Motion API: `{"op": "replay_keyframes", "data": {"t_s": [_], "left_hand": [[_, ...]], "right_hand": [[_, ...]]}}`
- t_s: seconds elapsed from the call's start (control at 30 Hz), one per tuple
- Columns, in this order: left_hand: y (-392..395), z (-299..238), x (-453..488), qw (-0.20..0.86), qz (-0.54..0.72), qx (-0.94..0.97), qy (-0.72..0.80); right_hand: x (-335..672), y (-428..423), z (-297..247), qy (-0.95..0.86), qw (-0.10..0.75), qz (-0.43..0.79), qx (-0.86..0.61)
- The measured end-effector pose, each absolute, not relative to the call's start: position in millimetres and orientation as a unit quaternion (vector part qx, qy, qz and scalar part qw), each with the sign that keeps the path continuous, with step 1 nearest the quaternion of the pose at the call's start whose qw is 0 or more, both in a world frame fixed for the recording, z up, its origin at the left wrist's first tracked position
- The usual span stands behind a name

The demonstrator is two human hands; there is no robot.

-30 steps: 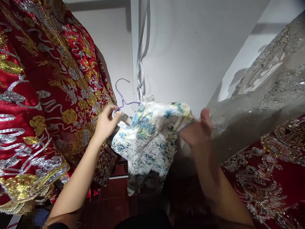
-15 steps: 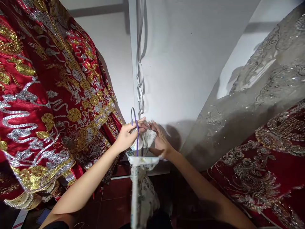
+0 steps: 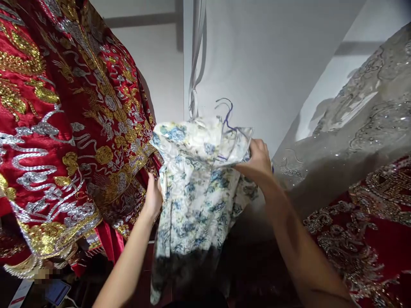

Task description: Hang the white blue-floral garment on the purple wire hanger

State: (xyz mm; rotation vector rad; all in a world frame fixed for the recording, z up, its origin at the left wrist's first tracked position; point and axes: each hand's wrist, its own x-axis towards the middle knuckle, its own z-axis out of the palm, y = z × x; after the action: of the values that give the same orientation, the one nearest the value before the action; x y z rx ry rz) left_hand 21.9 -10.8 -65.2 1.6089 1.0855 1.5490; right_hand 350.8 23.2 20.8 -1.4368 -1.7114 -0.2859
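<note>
A white dress with blue and green flowers (image 3: 192,192) hangs spread out between my hands. A purple wire hanger (image 3: 228,117) sticks up out of its neckline, hook at the top. My right hand (image 3: 257,160) grips the dress at the shoulder on the right, beside the collar. At the left edge of the dress is my left hand (image 3: 154,194), thumb up, with its fingers hidden behind the cloth as it holds the side. The lower part of the dress falls into dark shadow.
A red jacket (image 3: 96,111) with gold and silver embroidery hangs close on the left. On the right hang a pale beaded gown (image 3: 337,128) and a red beaded garment (image 3: 382,226). White straps (image 3: 196,51) hang along the wall. A phone (image 3: 56,292) lies at lower left.
The dress has turned from edge-on to broadside. My hands have moved apart, the left down to its side, the right to its shoulder. The hanger has shifted up and right.
</note>
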Motion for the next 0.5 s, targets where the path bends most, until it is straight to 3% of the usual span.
{"op": "replay_keyframes", "data": {"t_s": [0.13,0.3,0.4,0.5], "left_hand": [[-28.6,-104.4,44.6,0.326,0.578,0.558,0.498],[-44.1,-143.7,57.0,0.357,0.622,0.431,0.547],[-51.3,-152.3,53.0,0.386,0.626,0.392,0.552],[-57.9,-150.6,51.0,0.456,0.639,0.332,0.524]], "right_hand": [[318.2,23.2,48.0,-0.748,0.362,-0.114,-0.545],[302.2,-0.8,17.1,-0.82,0.305,-0.081,-0.477],[309.9,-18.2,-11.8,-0.794,0.363,-0.08,-0.481],[303.6,-39.0,-45.8,-0.724,0.51,-0.047,-0.463]]}}
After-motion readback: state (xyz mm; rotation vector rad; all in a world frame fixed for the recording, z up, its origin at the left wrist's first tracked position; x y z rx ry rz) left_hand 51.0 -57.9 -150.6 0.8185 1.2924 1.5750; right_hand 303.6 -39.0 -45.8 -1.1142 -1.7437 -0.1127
